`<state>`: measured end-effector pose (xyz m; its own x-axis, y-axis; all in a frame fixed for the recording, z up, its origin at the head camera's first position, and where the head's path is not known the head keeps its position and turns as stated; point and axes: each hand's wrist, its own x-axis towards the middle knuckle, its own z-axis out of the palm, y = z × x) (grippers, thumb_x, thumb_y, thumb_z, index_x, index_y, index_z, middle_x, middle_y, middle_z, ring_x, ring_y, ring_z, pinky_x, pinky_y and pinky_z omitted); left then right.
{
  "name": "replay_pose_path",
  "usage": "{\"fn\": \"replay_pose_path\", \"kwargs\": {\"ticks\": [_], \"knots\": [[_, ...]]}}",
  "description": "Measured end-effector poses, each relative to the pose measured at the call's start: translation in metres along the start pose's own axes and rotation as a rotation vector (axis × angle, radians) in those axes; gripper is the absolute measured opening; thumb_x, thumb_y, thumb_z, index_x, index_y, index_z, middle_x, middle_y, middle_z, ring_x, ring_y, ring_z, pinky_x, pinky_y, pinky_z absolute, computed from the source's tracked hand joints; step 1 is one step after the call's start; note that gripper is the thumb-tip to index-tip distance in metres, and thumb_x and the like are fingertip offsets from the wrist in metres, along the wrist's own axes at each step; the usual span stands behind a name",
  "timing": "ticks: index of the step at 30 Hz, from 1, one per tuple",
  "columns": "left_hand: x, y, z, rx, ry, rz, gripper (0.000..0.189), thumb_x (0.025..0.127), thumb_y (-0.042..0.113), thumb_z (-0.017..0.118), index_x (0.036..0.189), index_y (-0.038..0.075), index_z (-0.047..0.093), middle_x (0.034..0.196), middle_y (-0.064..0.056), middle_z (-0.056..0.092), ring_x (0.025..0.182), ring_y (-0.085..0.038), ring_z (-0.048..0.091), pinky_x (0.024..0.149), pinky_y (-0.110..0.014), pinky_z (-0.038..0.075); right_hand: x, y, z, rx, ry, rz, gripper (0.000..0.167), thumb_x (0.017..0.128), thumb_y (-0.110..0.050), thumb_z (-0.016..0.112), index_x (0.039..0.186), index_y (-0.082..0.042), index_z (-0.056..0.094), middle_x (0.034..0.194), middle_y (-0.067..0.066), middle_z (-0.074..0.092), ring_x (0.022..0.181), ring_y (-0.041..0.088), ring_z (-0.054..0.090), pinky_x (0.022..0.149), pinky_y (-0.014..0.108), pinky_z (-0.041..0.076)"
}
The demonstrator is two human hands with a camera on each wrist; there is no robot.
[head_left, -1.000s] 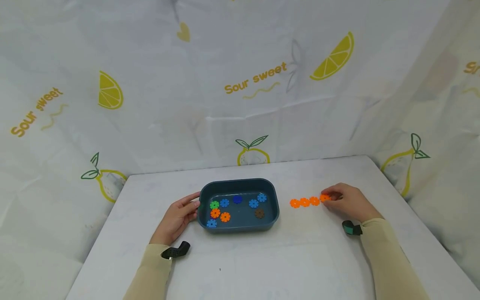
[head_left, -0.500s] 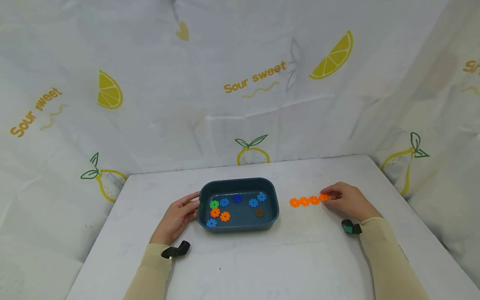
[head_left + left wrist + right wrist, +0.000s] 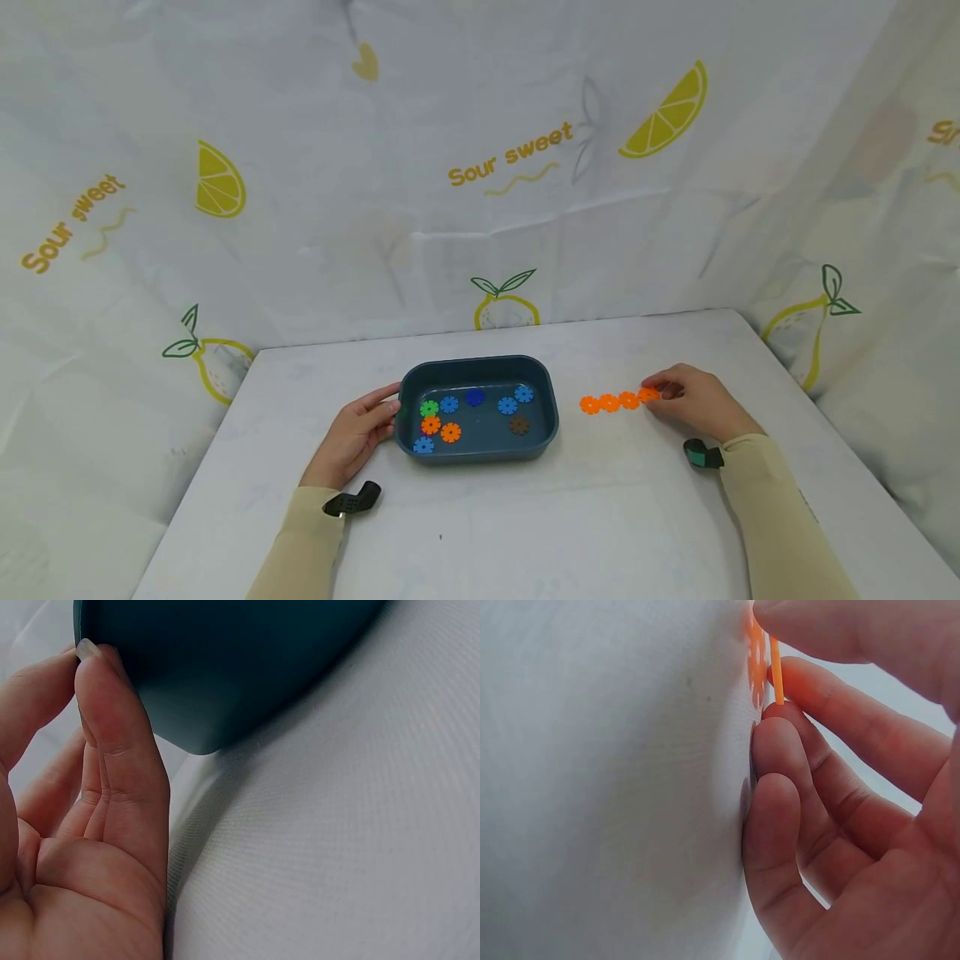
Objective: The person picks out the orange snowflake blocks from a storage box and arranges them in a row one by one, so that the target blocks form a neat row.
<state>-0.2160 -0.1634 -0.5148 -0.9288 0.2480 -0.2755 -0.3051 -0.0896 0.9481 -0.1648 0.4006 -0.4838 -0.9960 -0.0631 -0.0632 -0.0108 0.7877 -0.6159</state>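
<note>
My left hand (image 3: 348, 437) holds the left end of a dark blue-green tray (image 3: 480, 457); in the left wrist view its thumb lies against the tray's wall (image 3: 217, 667) and its fingers are behind. To the right of the tray, a short row of orange notched discs (image 3: 609, 403) lies flat on the table. At the row's right end my right hand (image 3: 693, 404) pinches one more orange notched disc (image 3: 648, 395) between thumb and fingers, its edge meeting the row. In the right wrist view that held disc (image 3: 777, 671) shows edge-on, with the other fingertips resting on the cloth.
Inside the tray lie several notched discs: a green one (image 3: 429, 408), orange ones (image 3: 451, 432), blue ones (image 3: 507, 406) and a brown one (image 3: 519, 426). A white cloth covers the table (image 3: 525, 533); a printed white curtain (image 3: 337, 208) stands behind it.
The orange disc in my right hand has shifted slightly left, closing the small gap to the row. My left hand and the tray have not moved.
</note>
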Motion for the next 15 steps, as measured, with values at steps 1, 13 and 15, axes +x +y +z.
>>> {"fn": "replay_pose_path", "kwargs": {"ticks": [1, 13, 15], "knots": [[0.0, 0.0002, 0.0002, 0.003, 0.0, 0.0, 0.057, 0.105, 0.026, 0.074, 0.157, 0.011, 0.056, 0.106, 0.002, 0.074, 0.09, -0.011, 0.068, 0.082, -0.02, 0.06, -0.0001, -0.0003, -0.0002, 0.001, -0.001, 0.001, 0.035, 0.098, -0.03, 0.08, 0.127, -0.012, 0.077, 0.115, 0.006, 0.071, 0.102, 0.019, 0.06, 0.082, 0.028, 0.052], [-0.001, 0.0022, 0.0018, 0.009, 0.008, -0.003, 0.057, 0.105, 0.026, 0.074, 0.157, 0.012, 0.057, 0.107, 0.003, 0.073, 0.09, -0.011, 0.067, 0.083, -0.019, 0.06, -0.0001, -0.0005, -0.0003, 0.01, -0.004, 0.005, 0.035, 0.098, -0.03, 0.08, 0.127, -0.011, 0.076, 0.119, 0.009, 0.071, 0.103, 0.02, 0.061, 0.083, 0.028, 0.052], [-0.0013, 0.0019, 0.0017, 0.007, 0.009, -0.003, 0.057, 0.105, 0.026, 0.074, 0.157, 0.012, 0.056, 0.108, 0.003, 0.074, 0.09, -0.01, 0.067, 0.083, -0.019, 0.06, -0.0003, -0.0006, -0.0001, 0.013, -0.004, 0.008, 0.035, 0.098, -0.029, 0.08, 0.127, -0.01, 0.076, 0.119, 0.009, 0.071, 0.103, 0.02, 0.061, 0.083, 0.028, 0.052]]}}
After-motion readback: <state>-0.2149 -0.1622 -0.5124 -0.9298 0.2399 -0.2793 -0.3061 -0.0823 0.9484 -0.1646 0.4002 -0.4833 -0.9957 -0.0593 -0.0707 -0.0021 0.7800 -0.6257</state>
